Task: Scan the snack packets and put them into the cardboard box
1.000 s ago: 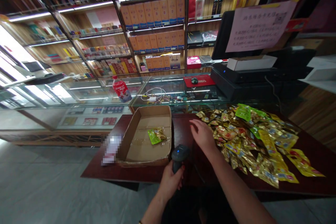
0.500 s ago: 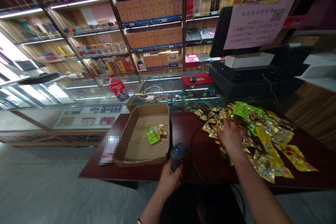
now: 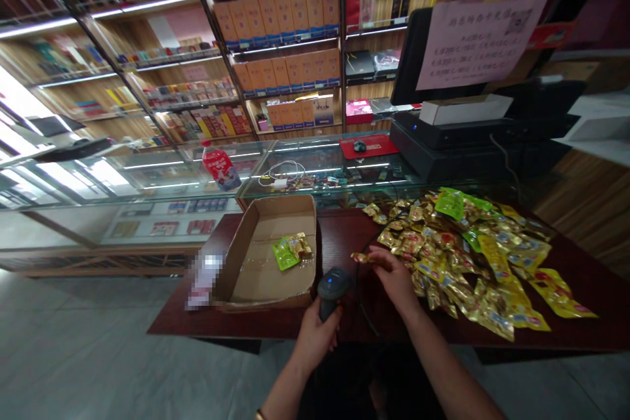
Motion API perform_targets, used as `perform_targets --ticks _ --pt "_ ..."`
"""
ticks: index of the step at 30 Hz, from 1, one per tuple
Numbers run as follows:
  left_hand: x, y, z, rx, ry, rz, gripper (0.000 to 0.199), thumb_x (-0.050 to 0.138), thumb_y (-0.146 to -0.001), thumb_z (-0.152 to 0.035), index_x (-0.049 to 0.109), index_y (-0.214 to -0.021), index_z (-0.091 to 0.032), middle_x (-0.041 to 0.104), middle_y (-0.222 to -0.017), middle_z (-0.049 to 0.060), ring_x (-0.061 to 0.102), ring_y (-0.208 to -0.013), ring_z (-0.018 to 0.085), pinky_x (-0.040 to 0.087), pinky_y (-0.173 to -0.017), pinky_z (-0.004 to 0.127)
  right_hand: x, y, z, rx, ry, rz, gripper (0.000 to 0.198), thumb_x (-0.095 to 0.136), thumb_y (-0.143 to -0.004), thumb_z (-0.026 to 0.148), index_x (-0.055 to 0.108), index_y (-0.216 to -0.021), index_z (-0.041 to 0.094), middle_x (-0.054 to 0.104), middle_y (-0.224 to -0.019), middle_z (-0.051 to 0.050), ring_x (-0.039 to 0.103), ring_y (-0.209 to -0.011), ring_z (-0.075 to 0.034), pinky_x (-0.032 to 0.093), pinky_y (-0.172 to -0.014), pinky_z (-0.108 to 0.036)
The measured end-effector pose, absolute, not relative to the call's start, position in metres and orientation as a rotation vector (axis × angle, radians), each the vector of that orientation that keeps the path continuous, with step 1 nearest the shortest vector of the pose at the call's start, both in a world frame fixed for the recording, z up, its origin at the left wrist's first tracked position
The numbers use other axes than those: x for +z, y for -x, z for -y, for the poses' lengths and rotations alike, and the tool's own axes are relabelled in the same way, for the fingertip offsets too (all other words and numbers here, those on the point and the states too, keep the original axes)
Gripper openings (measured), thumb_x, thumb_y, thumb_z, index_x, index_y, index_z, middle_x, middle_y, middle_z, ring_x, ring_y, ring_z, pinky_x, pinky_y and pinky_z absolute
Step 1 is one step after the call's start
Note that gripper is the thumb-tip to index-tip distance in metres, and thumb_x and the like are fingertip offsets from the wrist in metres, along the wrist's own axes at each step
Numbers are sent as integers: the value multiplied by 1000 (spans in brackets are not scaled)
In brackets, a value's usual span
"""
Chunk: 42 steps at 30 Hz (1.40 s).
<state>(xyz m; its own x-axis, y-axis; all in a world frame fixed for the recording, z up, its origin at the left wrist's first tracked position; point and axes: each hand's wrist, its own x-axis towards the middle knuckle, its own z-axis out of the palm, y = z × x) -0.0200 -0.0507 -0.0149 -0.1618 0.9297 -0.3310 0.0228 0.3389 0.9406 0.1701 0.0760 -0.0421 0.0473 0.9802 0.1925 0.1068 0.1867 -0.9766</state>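
Observation:
My left hand is wrapped round the handle of a dark barcode scanner, just in front of the cardboard box. Between the fingertips of my right hand is a small gold snack packet, held over the table to the right of the scanner. A heap of gold and yellow snack packets spreads over the right side of the table. Green packets lie on top at its back. Inside the box are a green packet and a gold one.
The dark red table adjoins a glass display counter. On the counter stand a red-labelled bottle, a white cable and a mouse on a red pad. A monitor with a pink notice is at the right. The scanner's cord crosses the table.
My right hand has come left from the heap, lifting a gold snack packet towards the scanner. My left hand keeps the scanner almost in the same place.

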Motion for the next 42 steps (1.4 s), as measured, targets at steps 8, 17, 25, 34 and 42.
perform_targets --ticks 8,17,25,34,42 --pt "-19 21 53 1056 -902 -1525 48 74 -74 -56 58 -96 -17 55 -54 -8 46 -34 8 34 -31 18 -59 -167 -74 870 1301 1315 28 52 -79 32 78 -87 25 79 -97 -7 71 -100 -30 50 -101 -48" --pt "7 19 55 1006 -992 -1463 46 74 -80 -49 59 -110 -17 52 -54 -9 44 -36 8 34 -33 17 -53 -162 -73 851 1262 1266 59 62 -81 38 56 -138 21 72 -124 -10 69 -110 -27 53 -99 -43" --pt "24 16 53 973 -1100 -1425 40 71 -84 -45 62 -111 -17 51 -54 -8 45 -39 8 37 -39 18 -47 -161 -69 902 1240 1243 80 65 -80 32 38 -154 16 72 -123 -13 71 -107 -28 55 -96 -43" --pt "26 15 52 996 -1060 -1433 42 74 -80 -48 63 -104 -16 53 -54 -7 44 -38 8 35 -36 18 -52 -160 -71 858 1245 1281 79 64 -78 33 39 -152 20 65 -136 -14 66 -118 -29 53 -101 -45" --pt "23 16 52 974 -1087 -1437 37 71 -83 -45 61 -105 -17 52 -53 -8 44 -39 9 37 -38 19 -53 -159 -71 899 1248 1283 77 63 -79 34 40 -151 20 65 -136 -15 69 -110 -27 56 -96 -44"
